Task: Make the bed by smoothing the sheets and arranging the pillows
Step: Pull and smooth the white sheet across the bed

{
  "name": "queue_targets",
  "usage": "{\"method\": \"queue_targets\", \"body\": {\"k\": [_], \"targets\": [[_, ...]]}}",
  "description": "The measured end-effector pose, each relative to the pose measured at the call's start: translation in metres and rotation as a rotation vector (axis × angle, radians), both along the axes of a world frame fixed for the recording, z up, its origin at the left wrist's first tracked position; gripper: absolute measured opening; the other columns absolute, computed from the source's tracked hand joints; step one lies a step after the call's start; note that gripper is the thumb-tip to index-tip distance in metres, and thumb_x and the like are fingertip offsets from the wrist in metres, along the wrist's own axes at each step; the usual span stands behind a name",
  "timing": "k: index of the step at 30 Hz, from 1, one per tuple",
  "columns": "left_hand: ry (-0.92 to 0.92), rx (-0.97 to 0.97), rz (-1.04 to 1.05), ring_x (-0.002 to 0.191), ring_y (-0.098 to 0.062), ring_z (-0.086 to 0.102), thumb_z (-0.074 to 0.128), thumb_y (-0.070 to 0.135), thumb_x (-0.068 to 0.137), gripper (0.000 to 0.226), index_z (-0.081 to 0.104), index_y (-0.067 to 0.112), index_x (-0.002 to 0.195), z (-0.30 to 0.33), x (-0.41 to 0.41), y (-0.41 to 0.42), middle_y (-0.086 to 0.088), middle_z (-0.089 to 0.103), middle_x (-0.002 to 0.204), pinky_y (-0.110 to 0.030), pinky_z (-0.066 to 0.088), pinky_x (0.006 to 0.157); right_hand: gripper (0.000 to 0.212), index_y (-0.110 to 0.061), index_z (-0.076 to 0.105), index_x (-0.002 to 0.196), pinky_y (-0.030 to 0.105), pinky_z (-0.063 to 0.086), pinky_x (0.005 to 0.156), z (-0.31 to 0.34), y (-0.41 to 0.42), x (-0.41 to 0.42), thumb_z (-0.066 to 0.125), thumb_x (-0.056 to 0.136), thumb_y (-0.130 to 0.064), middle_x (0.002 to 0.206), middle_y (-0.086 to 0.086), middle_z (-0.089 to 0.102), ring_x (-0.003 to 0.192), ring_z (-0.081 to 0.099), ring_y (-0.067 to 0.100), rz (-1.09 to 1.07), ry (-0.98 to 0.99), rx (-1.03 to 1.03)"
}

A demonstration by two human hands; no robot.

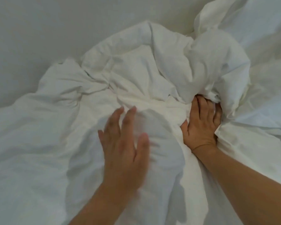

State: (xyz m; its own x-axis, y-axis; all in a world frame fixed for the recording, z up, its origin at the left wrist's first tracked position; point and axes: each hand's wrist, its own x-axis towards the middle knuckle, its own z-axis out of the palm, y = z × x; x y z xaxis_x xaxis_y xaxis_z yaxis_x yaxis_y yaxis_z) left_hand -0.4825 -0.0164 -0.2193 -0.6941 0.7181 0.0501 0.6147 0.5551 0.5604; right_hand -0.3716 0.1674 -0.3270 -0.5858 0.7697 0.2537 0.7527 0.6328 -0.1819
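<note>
We see a white duvet [136, 75] of matt, crumpled cloth lying on a smoother, matt fitted sheet [39, 30].

Two bare forearms, no sleeves in view. Left hand [123, 143]: bare, no ring, watch or glove visible, though motion blur softens its outline. Right hand [201, 124]: bare, unadorned wrist, creases at the wrist joint, short nails.

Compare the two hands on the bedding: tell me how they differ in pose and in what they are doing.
The left hand is open with fingers spread; the right hand has its fingers curled into a bunch of the white duvet. The left hand is motion-blurred and grips nothing; the right hand is sharp and pressed among the folds. The left hand lies nearer the camera than the right. Both are bare, backs up.
</note>
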Motion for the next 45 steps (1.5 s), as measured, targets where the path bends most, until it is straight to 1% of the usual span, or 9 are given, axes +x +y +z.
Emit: {"method": "queue_targets", "body": {"k": [3,5,12,20,23,29,35,40,45], "targets": [[0.186,-0.417,0.019,0.148,-0.033,0.013,0.028,0.051,0.092,0.067,0.025,0.019,0.151,-0.061,0.03,0.007,-0.005,0.02,0.159,-0.077,0.003,0.103,0.068,-0.005,0.037,0.142,0.047,0.006,0.116,-0.006,0.002,0.001,0.037,0.084,-0.042,0.142,0.009,0.031,0.13,0.032,0.033,-0.004,0.053,0.038],[0.272,-0.497,0.032,0.146,-0.039,0.013,0.028,0.046,0.092,0.066,0.022,0.013,0.15,-0.086,0.024,0.024,-0.01,0.022,0.159,-0.081,0.001,0.1,0.068,-0.006,0.038,0.142,0.044,0.004,0.116,-0.009,0.004,0.001,0.039,0.084,-0.042,0.141,0.009,0.032,0.13,0.033,0.032,0.006,0.056,0.063],[0.31,-0.525,0.067,0.145,-0.038,0.013,0.027,0.044,0.088,0.07,0.021,0.011,0.148,-0.102,0.02,0.027,-0.009,0.017,0.155,-0.082,0.001,0.098,0.07,-0.007,0.039,0.143,0.035,-0.003,0.116,0.014,0.0,0.005,0.039,0.083,-0.044,0.142,0.011,0.042,0.13,0.031,0.028,0.074,0.153,-0.036],[0.356,-0.471,0.082,0.146,-0.037,0.013,0.027,0.047,0.086,0.068,0.041,0.012,0.142,-0.103,0.016,0.028,-0.01,0.024,0.154,-0.079,-0.003,0.102,0.066,-0.007,0.045,0.139,0.039,0.006,0.115,0.006,-0.002,0.002,0.036,0.083,-0.04,0.138,0.012,0.048,0.127,0.035,0.027,0.045,0.158,0.022],[0.365,-0.42,0.089,0.146,-0.036,0.016,0.03,0.048,0.086,0.066,0.037,0.013,0.141,-0.1,0.017,0.028,-0.01,0.03,0.153,-0.077,-0.004,0.104,0.064,-0.006,0.046,0.138,0.037,0.003,0.116,0.003,-0.003,0.001,0.036,0.084,-0.039,0.137,0.013,0.05,0.127,0.035,0.027,0.028,0.17,0.059],[0.352,-0.436,0.082,0.145,-0.037,0.019,0.029,0.048,0.086,0.066,0.049,0.007,0.134,-0.095,0.018,0.027,-0.011,0.034,0.152,-0.078,-0.001,0.103,0.064,-0.006,0.046,0.138,0.039,0.005,0.116,0.003,-0.003,0.001,0.037,0.084,-0.038,0.136,0.013,0.05,0.127,0.034,0.027,0.006,0.165,0.064],[0.354,-0.47,0.091,0.145,-0.036,0.015,0.03,0.048,0.085,0.071,0.039,0.01,0.144,-0.095,0.018,0.028,-0.009,0.029,0.154,-0.078,-0.001,0.103,0.064,-0.006,0.046,0.138,0.041,0.007,0.115,-0.002,-0.002,-0.001,0.038,0.084,-0.039,0.136,0.011,0.048,0.126,0.036,0.028,-0.006,0.138,0.081],[0.373,-0.466,0.087,0.145,-0.037,0.014,0.03,0.049,0.084,0.072,0.034,0.012,0.146,-0.1,0.017,0.029,-0.009,0.024,0.155,-0.078,-0.003,0.103,0.065,-0.008,0.04,0.14,0.037,0.0,0.117,-0.005,-0.001,-0.002,0.036,0.085,-0.043,0.138,0.006,0.036,0.128,0.034,0.029,-0.003,0.149,0.053],[0.41,-0.444,0.091,0.143,-0.038,0.016,0.034,0.045,0.08,0.073,0.027,0.012,0.145,-0.105,0.016,0.028,-0.011,0.024,0.153,-0.078,-0.002,0.102,0.064,-0.007,0.045,0.139,0.039,0.004,0.117,-0.003,-0.001,-0.001,0.038,0.085,-0.042,0.139,0.006,0.042,0.128,0.036,0.028,0.004,0.17,0.047]]}}
